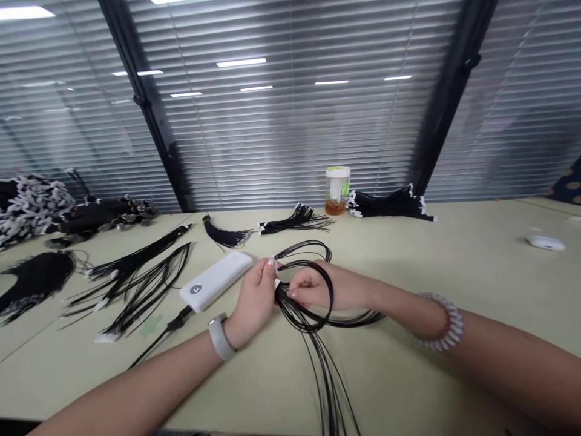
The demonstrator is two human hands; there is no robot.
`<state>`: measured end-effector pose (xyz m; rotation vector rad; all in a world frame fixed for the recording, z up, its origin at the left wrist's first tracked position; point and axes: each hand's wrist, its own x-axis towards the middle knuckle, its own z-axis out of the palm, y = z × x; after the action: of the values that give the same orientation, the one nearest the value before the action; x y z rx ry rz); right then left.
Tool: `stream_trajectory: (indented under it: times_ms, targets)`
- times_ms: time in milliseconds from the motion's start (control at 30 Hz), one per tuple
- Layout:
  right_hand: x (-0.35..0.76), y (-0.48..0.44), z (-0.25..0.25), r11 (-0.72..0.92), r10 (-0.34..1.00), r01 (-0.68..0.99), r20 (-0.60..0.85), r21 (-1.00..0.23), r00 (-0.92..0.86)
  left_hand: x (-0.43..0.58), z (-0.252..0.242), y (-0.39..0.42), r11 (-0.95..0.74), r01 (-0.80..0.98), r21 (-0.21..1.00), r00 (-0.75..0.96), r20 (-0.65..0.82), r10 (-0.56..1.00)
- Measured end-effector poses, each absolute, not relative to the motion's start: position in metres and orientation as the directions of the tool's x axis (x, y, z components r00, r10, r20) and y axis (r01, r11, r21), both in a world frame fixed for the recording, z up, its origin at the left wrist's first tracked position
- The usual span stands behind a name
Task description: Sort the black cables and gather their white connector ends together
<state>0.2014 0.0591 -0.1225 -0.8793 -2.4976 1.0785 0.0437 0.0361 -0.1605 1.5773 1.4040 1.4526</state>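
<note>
A bundle of thin black wires (323, 357) hangs in loops between my hands, its loose ends trailing toward the table's front edge. My left hand (255, 292) is closed on the bundle at its white connectors (277, 283), the thumb on top. To the right, my right hand (318, 287) pinches the wires just past the connectors, with one loop passing in front of it. Its fingertips are close to those of the left hand. Which strands each finger grips is too fine to make out.
A white power bank (216, 280) with a black cable lies left of my left hand. More wire bundles (149, 281) spread across the left side and along the back. A lidded jar (337, 191) stands by the window blinds (290, 121). A small white case (546, 243) sits far right.
</note>
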Motion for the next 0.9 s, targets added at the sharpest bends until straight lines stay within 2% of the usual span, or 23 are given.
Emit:
stream_trajectory:
  times_ms: [233,333,533,667,833,900]
  targets:
    - [0.202,0.061,-0.126,0.566,0.609,0.432,0.004,-0.702,-0.793,0.041,-0.158,0.037,-0.300,0.397,0.867,-0.105,0.368,0.924]
    - [0.200,0.058,-0.126,0.612,0.589,0.458,-0.015,-0.645,-0.808,0.039,-0.159,0.038,-0.281,0.465,0.839,-0.068,0.351,0.934]
    - [0.192,0.052,-0.126,0.711,0.593,0.491,0.055,-0.504,-0.803,0.038,-0.164,0.040,-0.320,0.522,0.791,-0.014,0.383,0.924]
    - [0.190,0.053,-0.128,0.762,0.565,0.476,0.093,-0.439,-0.820,0.037,-0.162,0.041,-0.320,0.502,0.803,-0.037,0.390,0.920]
    - [0.190,0.054,-0.136,0.801,0.584,0.516,0.210,-0.303,-0.784,0.036,-0.167,0.046,-0.319,0.408,0.855,-0.048,0.369,0.928]
    - [0.191,0.054,-0.136,0.810,0.578,0.523,0.205,-0.266,-0.790,0.036,-0.169,0.047,-0.306,0.386,0.870,-0.052,0.352,0.934]
